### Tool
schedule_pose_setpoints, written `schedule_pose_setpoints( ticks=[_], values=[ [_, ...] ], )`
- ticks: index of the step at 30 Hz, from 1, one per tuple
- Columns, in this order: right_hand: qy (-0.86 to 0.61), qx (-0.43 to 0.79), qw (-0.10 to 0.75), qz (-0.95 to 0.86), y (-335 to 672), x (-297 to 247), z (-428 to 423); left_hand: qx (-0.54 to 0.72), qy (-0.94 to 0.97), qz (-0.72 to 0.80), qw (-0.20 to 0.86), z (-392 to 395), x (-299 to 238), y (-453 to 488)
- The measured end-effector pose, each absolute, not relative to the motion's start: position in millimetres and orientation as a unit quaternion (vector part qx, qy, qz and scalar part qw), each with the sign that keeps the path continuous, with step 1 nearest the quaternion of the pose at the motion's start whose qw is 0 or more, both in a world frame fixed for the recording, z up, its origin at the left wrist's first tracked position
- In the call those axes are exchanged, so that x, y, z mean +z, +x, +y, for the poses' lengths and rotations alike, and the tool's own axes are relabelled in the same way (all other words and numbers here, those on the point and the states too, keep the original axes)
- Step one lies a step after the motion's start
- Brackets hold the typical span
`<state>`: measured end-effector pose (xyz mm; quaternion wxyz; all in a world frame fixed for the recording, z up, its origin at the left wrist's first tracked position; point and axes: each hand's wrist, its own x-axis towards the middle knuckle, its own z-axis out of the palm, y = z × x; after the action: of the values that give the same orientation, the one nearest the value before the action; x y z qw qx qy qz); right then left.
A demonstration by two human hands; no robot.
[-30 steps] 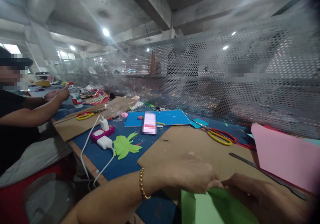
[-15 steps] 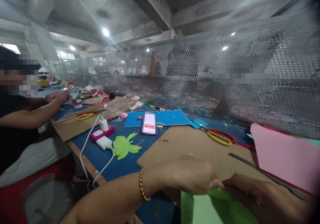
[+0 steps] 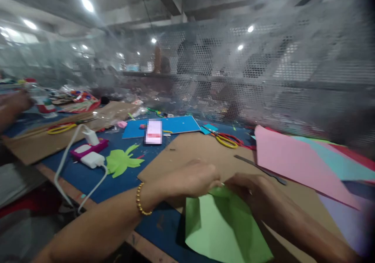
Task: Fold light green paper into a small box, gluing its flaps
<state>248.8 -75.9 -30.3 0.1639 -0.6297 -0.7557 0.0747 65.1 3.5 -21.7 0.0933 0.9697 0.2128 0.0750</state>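
A sheet of light green paper (image 3: 215, 224) hangs between my hands at the bottom of the view, its sides bent and its top edge pinched. My left hand (image 3: 191, 179), with a gold bead bracelet (image 3: 140, 200) at the wrist, closes its fingers on the upper edge. Close beside it, my right hand (image 3: 249, 186) grips the same edge from the right. Both sets of fingertips almost meet there. Brown cardboard (image 3: 181, 151) lies beneath and beyond the hands. A dark thin metal blade (image 3: 260, 168) rests on it, right of my right hand.
Scissors with red and yellow handles (image 3: 228, 140) lie past the cardboard. Pink paper (image 3: 293, 161) is on the right. A phone (image 3: 154, 132) stands before a blue board (image 3: 181, 124). Left are green paper leaves (image 3: 121, 161) and a purple power strip (image 3: 101, 145). A co-worker's hand (image 3: 17, 102) shows far left.
The view has turned right and tipped down, so the table things sit further left and more green paper shows. Both hands keep their hold on its top edge.
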Motion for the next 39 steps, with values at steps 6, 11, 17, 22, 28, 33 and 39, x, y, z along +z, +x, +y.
schedule_pose_setpoints(
  ticks=[6,11,17,22,28,33,39],
  values=[
    [-0.646,0.096,0.146,-0.743,244.4,-23.0,-77.4,0.104,0.968,0.208,0.099,4.5,-29.8,64.7],
    [-0.637,0.078,0.178,-0.746,254.2,-25.1,-71.3,0.099,0.968,0.221,0.061,1.6,-26.6,63.2],
    [-0.626,0.11,0.12,-0.763,243.1,-8.6,-73.7,0.093,0.972,0.215,0.025,-2.5,-22.7,64.4],
    [-0.643,-0.007,0.022,-0.766,232.1,-3.9,-73.0,0.104,0.971,0.215,0.019,-2.5,-25.6,66.8],
    [-0.643,-0.063,-0.021,-0.763,230.7,8.0,-75.1,0.093,0.962,0.238,0.1,0.6,-19.8,59.6],
    [-0.652,-0.078,-0.04,-0.753,235.1,19.7,-82.6,0.075,0.949,0.249,0.179,9.6,-16.2,54.0],
    [-0.648,-0.106,-0.019,-0.754,248.7,4.3,-84.3,0.103,0.906,0.234,0.338,13.3,-21.3,56.5]
  ],
)
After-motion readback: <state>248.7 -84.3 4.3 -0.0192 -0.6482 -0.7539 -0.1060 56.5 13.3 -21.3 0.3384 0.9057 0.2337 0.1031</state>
